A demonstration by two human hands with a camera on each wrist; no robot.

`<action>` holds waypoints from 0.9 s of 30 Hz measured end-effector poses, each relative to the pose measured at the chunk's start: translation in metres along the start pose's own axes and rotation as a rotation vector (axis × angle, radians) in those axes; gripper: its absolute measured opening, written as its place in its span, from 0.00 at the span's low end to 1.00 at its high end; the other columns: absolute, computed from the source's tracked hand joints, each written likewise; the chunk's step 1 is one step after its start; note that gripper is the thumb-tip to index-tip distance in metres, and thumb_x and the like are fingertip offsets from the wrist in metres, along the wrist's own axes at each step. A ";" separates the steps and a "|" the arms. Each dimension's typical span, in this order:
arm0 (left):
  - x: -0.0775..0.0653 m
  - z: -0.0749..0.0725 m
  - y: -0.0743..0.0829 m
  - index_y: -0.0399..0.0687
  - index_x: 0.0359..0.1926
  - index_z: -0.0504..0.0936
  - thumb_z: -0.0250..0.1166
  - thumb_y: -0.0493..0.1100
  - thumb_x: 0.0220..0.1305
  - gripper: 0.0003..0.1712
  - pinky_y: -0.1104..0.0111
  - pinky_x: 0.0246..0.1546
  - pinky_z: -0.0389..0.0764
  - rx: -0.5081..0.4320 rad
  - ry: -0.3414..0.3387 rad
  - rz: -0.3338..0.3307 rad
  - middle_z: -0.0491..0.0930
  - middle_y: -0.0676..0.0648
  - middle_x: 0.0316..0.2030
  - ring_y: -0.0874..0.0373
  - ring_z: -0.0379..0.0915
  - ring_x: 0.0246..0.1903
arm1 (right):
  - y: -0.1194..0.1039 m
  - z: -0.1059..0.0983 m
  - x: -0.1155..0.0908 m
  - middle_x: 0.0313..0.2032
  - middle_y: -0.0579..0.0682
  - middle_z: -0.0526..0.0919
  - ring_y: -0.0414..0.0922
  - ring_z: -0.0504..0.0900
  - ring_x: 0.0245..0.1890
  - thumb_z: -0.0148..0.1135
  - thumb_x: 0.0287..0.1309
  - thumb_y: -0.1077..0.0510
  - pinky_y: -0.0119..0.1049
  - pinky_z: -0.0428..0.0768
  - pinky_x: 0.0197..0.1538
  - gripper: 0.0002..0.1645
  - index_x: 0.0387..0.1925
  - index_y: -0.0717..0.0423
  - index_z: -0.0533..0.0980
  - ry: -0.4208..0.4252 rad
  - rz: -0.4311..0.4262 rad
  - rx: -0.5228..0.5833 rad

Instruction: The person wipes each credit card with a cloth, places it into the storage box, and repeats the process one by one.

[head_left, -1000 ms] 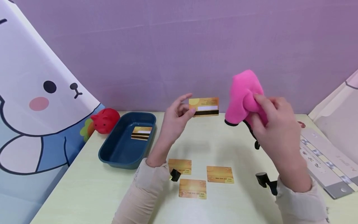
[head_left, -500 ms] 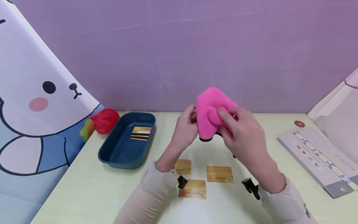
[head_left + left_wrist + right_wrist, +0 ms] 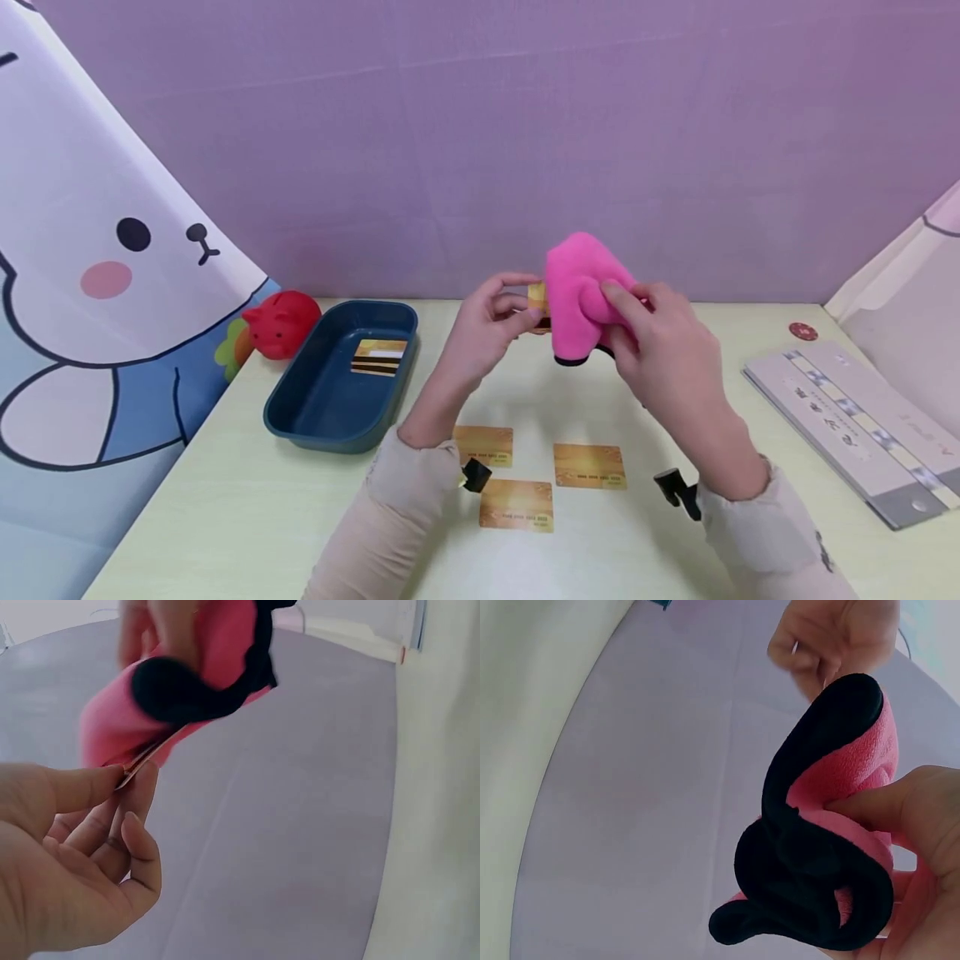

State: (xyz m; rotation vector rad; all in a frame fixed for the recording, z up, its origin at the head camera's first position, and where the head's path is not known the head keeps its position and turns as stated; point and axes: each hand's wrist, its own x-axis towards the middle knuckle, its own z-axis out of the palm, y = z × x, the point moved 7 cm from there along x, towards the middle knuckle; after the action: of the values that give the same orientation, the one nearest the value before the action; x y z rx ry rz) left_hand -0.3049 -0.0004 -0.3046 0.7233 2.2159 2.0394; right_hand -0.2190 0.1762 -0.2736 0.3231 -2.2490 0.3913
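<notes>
My left hand (image 3: 476, 333) pinches a gold bank card (image 3: 537, 298) by its left end, thumb in front, above the table. Most of that card is hidden behind a pink fleece cloth (image 3: 576, 287) with black edging. In my right hand (image 3: 667, 358) the cloth is gripped in a bunch between thumb and fingers. The left wrist view shows the card (image 3: 138, 768) edge-on, with the cloth (image 3: 112, 724) folded over its far part. Three more gold cards lie on the table: one back left (image 3: 487, 444), one in front (image 3: 517, 505), one at right (image 3: 590, 467).
A blue tray (image 3: 281, 421) at the left holds several fanned cards (image 3: 378, 357). Behind it sits a red toy pig (image 3: 282, 323). At the right lie a grey-and-white folder-like item (image 3: 855, 425) and a red chip (image 3: 803, 331). A purple backdrop (image 3: 480, 150) hangs behind.
My right hand brought the cloth leftward and down onto the card, hiding it. Since then the left hand has drawn slightly left and the cloth slightly right, so the card's left end shows again.
</notes>
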 end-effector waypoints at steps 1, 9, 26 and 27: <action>0.000 -0.003 0.000 0.44 0.59 0.77 0.64 0.34 0.68 0.19 0.71 0.34 0.75 -0.003 0.000 -0.002 0.85 0.34 0.41 0.58 0.80 0.33 | 0.003 0.000 0.001 0.41 0.63 0.81 0.61 0.79 0.38 0.70 0.55 0.63 0.59 0.79 0.24 0.22 0.54 0.55 0.82 0.004 0.010 -0.003; 0.000 -0.022 0.003 0.49 0.61 0.77 0.65 0.36 0.68 0.21 0.69 0.35 0.72 -0.012 0.004 -0.026 0.86 0.40 0.40 0.58 0.79 0.34 | 0.031 -0.010 0.005 0.43 0.65 0.80 0.63 0.77 0.41 0.61 0.59 0.63 0.65 0.76 0.26 0.23 0.57 0.54 0.81 0.008 0.155 -0.031; -0.002 0.002 -0.005 0.46 0.59 0.79 0.61 0.30 0.67 0.20 0.70 0.35 0.78 0.118 0.098 0.000 0.88 0.41 0.38 0.55 0.83 0.36 | -0.019 -0.009 0.002 0.38 0.64 0.81 0.60 0.79 0.36 0.76 0.51 0.61 0.56 0.81 0.29 0.24 0.52 0.55 0.83 0.129 -0.145 0.080; -0.003 0.004 -0.004 0.46 0.58 0.79 0.60 0.28 0.67 0.21 0.70 0.34 0.78 0.114 0.103 0.000 0.87 0.41 0.37 0.56 0.82 0.34 | -0.023 -0.006 0.001 0.37 0.63 0.81 0.60 0.79 0.35 0.76 0.50 0.60 0.55 0.81 0.29 0.25 0.52 0.55 0.83 0.129 -0.162 0.084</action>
State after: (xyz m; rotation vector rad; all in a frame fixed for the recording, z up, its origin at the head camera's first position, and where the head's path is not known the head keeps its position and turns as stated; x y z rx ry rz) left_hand -0.3021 0.0020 -0.3101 0.6403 2.4054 2.0078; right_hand -0.2071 0.1577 -0.2653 0.5067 -2.0678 0.4097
